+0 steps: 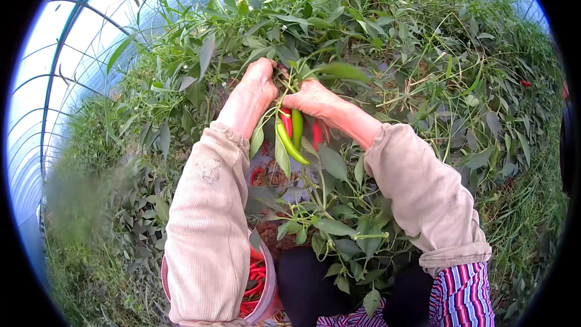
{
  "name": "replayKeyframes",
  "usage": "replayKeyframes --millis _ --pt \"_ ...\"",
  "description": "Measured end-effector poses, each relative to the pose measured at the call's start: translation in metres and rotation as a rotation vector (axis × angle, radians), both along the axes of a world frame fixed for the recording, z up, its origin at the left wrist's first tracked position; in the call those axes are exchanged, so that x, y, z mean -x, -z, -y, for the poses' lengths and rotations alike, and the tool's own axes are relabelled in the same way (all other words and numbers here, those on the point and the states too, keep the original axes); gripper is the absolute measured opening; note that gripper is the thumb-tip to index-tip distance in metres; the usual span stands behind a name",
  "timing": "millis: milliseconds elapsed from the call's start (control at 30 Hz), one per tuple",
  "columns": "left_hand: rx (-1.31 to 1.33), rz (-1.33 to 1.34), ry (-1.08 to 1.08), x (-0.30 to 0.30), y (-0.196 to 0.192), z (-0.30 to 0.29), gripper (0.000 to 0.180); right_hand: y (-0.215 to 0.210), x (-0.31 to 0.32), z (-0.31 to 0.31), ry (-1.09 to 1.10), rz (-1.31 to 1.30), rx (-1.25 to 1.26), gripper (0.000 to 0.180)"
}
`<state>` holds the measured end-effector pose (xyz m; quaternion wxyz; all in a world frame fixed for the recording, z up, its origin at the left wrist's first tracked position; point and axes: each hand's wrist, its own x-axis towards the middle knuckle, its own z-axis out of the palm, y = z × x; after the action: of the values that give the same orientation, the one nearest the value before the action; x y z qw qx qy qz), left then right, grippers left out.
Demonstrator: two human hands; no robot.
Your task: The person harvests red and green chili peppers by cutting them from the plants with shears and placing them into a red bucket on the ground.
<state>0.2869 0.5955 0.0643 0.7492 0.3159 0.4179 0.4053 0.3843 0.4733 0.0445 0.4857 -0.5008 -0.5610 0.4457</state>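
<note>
Both my hands are raised among the chilli pepper plants ahead of me. My left hand point(255, 89) is closed on a thin pepper plant stem, its fingertips partly hidden by leaves. Close beside it, my right hand point(315, 100) is also closed around the stem, thumb toward the left. Just below hang a curved green chilli point(289, 145), a straighter green chilli point(297, 128) and a red chilli point(287, 122) between them. Another red chilli point(317, 133) hangs under my right wrist. A long leaf point(344, 72) above that hand is blurred.
A pink-rimmed bucket point(270, 293) with red chillies point(255, 278) stands at lower left, partly covered by my left sleeve. A leafy pepper branch point(333, 224) spreads before my knees. Weeds crowd both sides. Curved greenhouse ribs point(60, 48) rise at the left.
</note>
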Motion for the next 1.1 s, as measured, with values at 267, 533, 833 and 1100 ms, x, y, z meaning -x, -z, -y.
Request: replayKeyframes --millis 267,533,833,1100 --pt "-0.041 -0.028 -0.079 -0.013 0.001 0.034 0.016 -0.006 -0.016 0.042 -0.101 -0.188 0.366 0.02" --pt "-0.14 -0.056 -0.063 -0.036 0.005 0.047 0.009 -0.015 -0.011 0.081 -0.064 -0.378 0.281 0.019" --pt "-0.485 -0.121 -0.02 0.019 0.012 -0.008 0.006 -0.026 -0.028 0.137 0.109 -0.268 0.261 0.025" --pt "-0.946 -0.49 0.19 0.022 -0.015 0.061 0.006 0.01 -0.023 0.056 0.023 -0.438 -0.048 0.046"
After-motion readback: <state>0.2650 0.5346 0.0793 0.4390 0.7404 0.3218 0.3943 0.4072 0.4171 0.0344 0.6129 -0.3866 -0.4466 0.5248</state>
